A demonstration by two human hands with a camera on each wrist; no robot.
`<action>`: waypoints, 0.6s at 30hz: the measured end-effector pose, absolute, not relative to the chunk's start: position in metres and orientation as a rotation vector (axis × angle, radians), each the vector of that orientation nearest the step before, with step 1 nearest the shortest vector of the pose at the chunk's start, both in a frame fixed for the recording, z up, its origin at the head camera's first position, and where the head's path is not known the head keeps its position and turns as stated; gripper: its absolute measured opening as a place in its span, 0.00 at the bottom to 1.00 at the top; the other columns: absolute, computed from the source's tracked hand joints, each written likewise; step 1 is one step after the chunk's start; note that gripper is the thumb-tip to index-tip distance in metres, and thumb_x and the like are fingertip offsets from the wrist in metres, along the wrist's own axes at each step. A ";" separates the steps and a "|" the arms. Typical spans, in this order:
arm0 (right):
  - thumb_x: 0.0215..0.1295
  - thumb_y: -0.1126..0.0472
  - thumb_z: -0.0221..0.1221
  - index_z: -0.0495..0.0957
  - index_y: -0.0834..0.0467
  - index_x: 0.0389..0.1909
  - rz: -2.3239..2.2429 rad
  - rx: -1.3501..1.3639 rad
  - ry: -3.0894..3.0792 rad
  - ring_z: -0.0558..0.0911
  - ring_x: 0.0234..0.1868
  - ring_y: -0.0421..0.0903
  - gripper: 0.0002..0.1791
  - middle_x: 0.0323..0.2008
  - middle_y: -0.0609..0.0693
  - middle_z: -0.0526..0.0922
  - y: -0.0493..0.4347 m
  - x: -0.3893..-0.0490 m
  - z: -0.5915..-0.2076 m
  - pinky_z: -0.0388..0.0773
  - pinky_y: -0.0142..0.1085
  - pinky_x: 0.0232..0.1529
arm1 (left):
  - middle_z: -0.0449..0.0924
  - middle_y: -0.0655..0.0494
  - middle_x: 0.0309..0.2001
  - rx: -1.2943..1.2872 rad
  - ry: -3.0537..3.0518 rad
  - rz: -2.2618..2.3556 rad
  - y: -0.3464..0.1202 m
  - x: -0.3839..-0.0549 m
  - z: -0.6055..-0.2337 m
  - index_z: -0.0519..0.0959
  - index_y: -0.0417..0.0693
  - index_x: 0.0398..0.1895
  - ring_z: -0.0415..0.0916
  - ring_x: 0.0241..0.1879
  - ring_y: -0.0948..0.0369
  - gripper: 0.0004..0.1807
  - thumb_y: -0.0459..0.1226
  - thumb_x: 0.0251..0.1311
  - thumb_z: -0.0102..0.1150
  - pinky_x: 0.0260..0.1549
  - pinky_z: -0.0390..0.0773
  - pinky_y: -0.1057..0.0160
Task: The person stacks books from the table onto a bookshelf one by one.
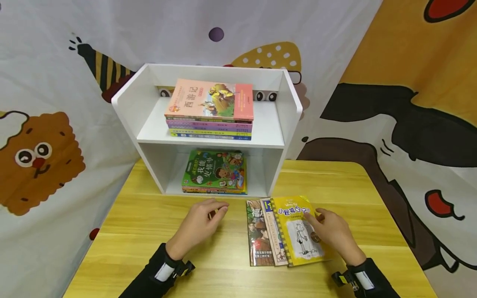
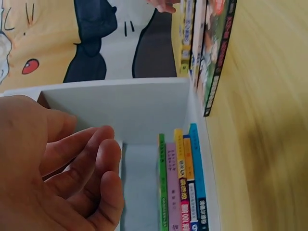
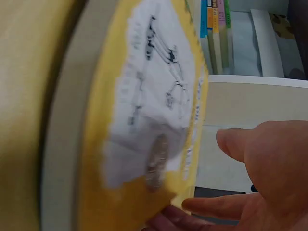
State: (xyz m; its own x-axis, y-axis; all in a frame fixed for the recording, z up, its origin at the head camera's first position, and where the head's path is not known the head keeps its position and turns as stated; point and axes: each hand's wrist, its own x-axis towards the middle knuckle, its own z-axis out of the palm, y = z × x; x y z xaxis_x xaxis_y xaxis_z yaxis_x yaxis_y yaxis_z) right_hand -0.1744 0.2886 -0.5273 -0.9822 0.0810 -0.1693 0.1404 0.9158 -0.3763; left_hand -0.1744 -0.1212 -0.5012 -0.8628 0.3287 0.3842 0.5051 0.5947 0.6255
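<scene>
A yellow comic-style book (image 1: 296, 236) lies face up on the wooden table, on top of a fanned pile. Beneath it show a cream-bordered book (image 1: 274, 238) and a dark book with a photo-like cover (image 1: 258, 236). My right hand (image 1: 333, 227) is at the yellow book's right side, thumb and fingers spread apart. In the right wrist view, its fingertips (image 3: 192, 204) are by the book's edge; whether they touch it I cannot tell. My left hand (image 1: 201, 223) hovers left of the pile with loosely bent fingers, holding nothing.
A white two-tier shelf (image 1: 210, 143) stands at the back of the table (image 1: 208, 273). Several books lie stacked on its upper tier, a pink one (image 1: 210, 99) on top. Another stack, topped by a green book (image 1: 214, 169), is in the lower tier. A printed cloth (image 1: 335, 37) hangs behind.
</scene>
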 end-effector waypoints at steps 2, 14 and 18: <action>0.56 0.26 0.48 0.66 0.65 0.60 -0.575 0.175 2.903 0.75 0.34 0.51 0.48 0.40 0.60 0.80 0.289 -0.174 -0.532 0.74 0.43 0.29 | 0.78 0.74 0.39 -0.693 -2.605 -1.139 -0.119 -0.172 -0.504 0.81 0.62 0.47 0.68 0.24 0.74 0.12 0.46 0.66 0.50 0.21 0.73 0.70; 0.50 0.27 0.55 0.62 0.67 0.63 -0.690 0.270 2.779 0.74 0.34 0.50 0.54 0.42 0.61 0.78 0.290 -0.173 -0.544 0.75 0.41 0.30 | 0.78 0.73 0.35 -0.757 -2.606 -1.173 -0.109 -0.165 -0.513 0.81 0.63 0.46 0.68 0.25 0.74 0.11 0.46 0.66 0.50 0.22 0.74 0.71; 0.50 0.29 0.58 0.63 0.67 0.61 -0.782 0.298 2.751 0.75 0.31 0.48 0.51 0.39 0.59 0.78 0.291 -0.175 -0.548 0.75 0.39 0.28 | 0.78 0.73 0.36 -0.737 -2.593 -1.205 -0.109 -0.163 -0.515 0.81 0.63 0.46 0.69 0.26 0.74 0.11 0.45 0.66 0.50 0.23 0.74 0.70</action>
